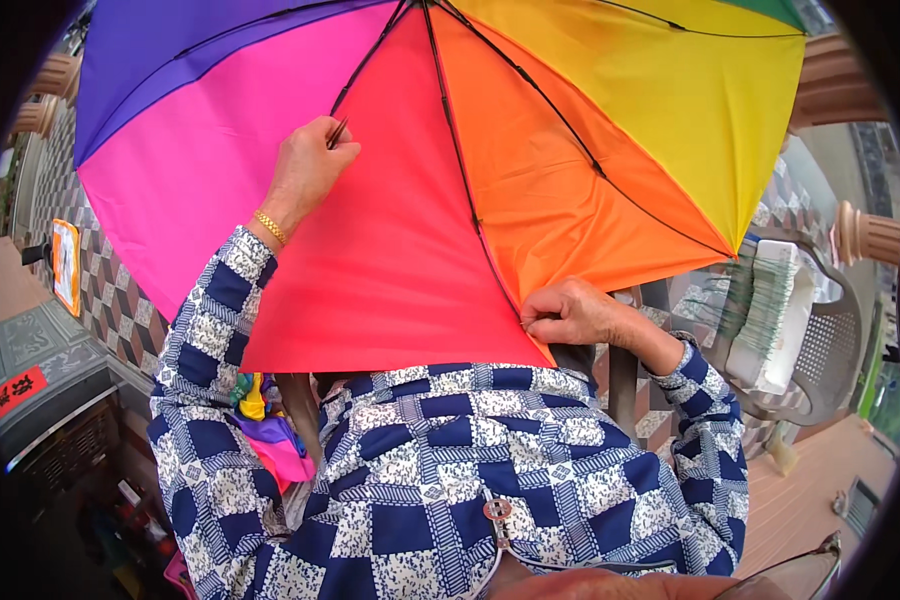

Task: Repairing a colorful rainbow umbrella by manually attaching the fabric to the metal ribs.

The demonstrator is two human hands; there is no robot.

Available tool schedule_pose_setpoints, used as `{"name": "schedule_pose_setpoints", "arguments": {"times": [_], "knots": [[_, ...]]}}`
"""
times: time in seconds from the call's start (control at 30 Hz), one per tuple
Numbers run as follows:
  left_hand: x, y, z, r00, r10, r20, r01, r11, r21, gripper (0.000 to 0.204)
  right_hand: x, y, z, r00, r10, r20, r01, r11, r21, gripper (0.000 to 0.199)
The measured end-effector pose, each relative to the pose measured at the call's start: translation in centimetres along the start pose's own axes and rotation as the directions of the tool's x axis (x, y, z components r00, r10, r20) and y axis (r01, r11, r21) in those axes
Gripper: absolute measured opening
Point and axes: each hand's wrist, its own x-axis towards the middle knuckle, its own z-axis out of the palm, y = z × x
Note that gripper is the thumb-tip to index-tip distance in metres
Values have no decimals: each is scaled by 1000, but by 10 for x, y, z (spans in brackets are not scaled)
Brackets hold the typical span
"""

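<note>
Nearest, the patterned shirt [400,490] is filling the lower view, and glasses [800,572] are poking in at the corner, cut off by the rim. A bundle of coloured cloth [282,440] is lying by the left sleeve, half covered. Just beyond, the open umbrella [370,260] is spreading its inner side before the chest, and here's the right hand [573,312], thumb and finger closing on the lower end of the orange-side rib [476,220]. Farther up, the left hand [310,168] is gripping the pink-side rib [355,80] (or something slim and dark along it; the knuckles are hiding which). The thin rib could be bending or slipping free if the right pinch is too light, and the red cloth could be creasing if both hands are pulling unevenly. The right fingertips are masking the rib's very tip, and the frame is cutting off the canopy's top. Out back, a grey chair [832,345] is standing beside a white box [782,335], its spiky green contents blurring.
</note>
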Motion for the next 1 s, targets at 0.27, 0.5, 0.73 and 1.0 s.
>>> {"name": "schedule_pose_setpoints", "arguments": {"times": [0.27, 0.5, 0.73, 1.0], "knots": [[46, 26, 90, 934, -301, 195, 306, 386, -870, 8, -6, -3, -17, 990, 130, -47, -135, 983, -123, 14], [59, 23, 112, 912, -365, 186, 288, 249, -925, 9, 72, -40, -110, 904, 72, -421, 7, 983, 182, 10], [73, 37, 118, 896, -416, 155, 246, 174, -954, 4, 169, 18, -146, 693, -308, -652, 48, 922, -385, 8], [78, 49, 132, 852, -510, 116, 196, 104, -975, 4, 202, 25, -146, 688, -315, -654, -132, 831, -540, 11]]}}
